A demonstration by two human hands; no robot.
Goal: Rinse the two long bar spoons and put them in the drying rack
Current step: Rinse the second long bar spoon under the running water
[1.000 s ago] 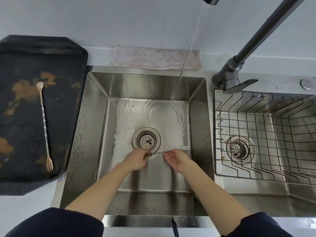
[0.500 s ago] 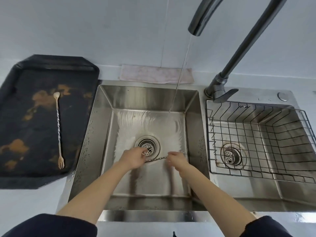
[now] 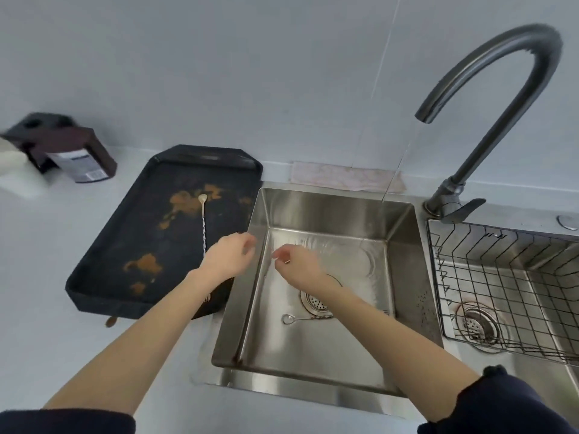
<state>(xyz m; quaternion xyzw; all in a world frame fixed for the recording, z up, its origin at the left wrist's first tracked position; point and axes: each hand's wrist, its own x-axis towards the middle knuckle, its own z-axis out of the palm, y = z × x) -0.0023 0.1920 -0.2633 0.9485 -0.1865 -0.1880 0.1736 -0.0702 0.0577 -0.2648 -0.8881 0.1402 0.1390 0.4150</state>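
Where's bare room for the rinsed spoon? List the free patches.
The wire rack over the right basin is bare. The counter left of the tray is also bare. The sink is crowded: one spoon lies by the drain, under the right hand. The left hand reaches over the tray's spoon.

The steel bar spoon lying on the sink floor [image 3: 305,318] shows only its bowl and a short run of twisted stem; the rest passes under the right forearm. On the black stained tray [image 3: 103,277], the pale twisted bar spoon [image 3: 203,223] vanishes beneath the left hand [image 3: 227,256]. The wire drying rack [image 3: 501,286] is cut by the right edge. Both hands' fingers are motion-blurred, their grip unreadable.
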